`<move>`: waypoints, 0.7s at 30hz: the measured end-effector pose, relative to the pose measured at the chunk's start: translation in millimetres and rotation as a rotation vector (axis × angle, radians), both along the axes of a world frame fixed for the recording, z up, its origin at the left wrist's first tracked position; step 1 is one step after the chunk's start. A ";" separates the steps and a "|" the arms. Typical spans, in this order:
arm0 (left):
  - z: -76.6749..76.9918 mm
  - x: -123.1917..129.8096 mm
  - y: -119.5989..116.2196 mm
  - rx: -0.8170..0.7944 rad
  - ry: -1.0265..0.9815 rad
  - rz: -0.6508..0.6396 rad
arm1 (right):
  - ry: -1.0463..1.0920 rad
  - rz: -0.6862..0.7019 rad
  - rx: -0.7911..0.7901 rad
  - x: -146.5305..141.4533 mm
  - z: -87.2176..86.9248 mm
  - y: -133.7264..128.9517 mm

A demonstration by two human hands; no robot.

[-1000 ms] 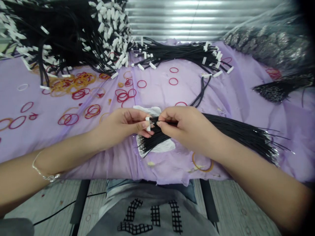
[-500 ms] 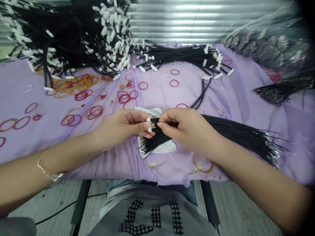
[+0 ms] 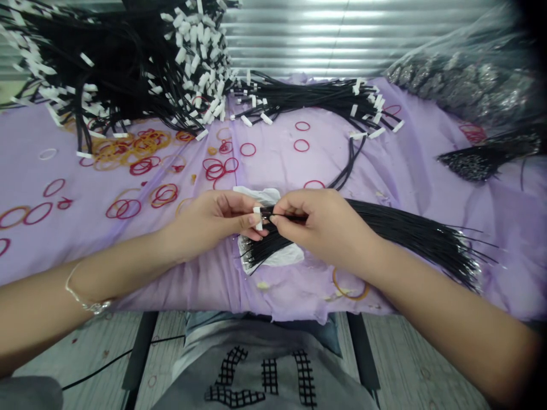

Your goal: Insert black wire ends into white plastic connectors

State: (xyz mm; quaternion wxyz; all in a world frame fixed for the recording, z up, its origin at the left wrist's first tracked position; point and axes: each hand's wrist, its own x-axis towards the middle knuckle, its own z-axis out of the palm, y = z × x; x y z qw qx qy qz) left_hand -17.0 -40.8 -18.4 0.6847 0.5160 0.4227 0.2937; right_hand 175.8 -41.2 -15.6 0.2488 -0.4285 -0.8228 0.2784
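Note:
Between the thumb and fingers of my left hand (image 3: 226,215) is a small white connector (image 3: 257,218), held on end. My right hand (image 3: 314,216) pinches thin black wire (image 3: 293,217) close to its end, just right of the connector. The wire's tip meets or nearly meets the connector; how far in it sits I cannot tell. Below both hands lies a thick bundle of loose black wires (image 3: 410,239) with bare metal ends. Its left end rests on a white sheet (image 3: 284,256), and my right hand covers part of the bundle.
A tall heap of black cables with white connectors (image 3: 123,62) stands at the back left, a flatter pile (image 3: 311,94) beside it. Red and yellow rubber bands (image 3: 147,142) lie scattered over the purple cloth (image 3: 192,285). Clear plastic bags (image 3: 465,85) sit at the back right.
My right hand has shifted slightly left, bringing the wire end closer to the white connector. The left hand keeps hold of the connector almost in place.

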 end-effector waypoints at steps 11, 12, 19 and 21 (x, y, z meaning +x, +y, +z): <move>3.2 4.6 -2.6 0.040 0.073 0.031 | 0.011 0.025 0.062 -1.5 -1.9 -0.9; 3.0 4.3 -2.7 0.037 0.069 0.025 | 0.010 0.034 0.075 -0.5 -1.7 -1.1; -3.8 -5.2 2.8 -0.017 -0.017 -0.051 | 0.047 0.053 0.018 6.0 1.5 0.2; -6.7 -7.1 5.1 -0.028 -0.020 -0.056 | 0.042 0.067 0.037 6.1 0.7 1.2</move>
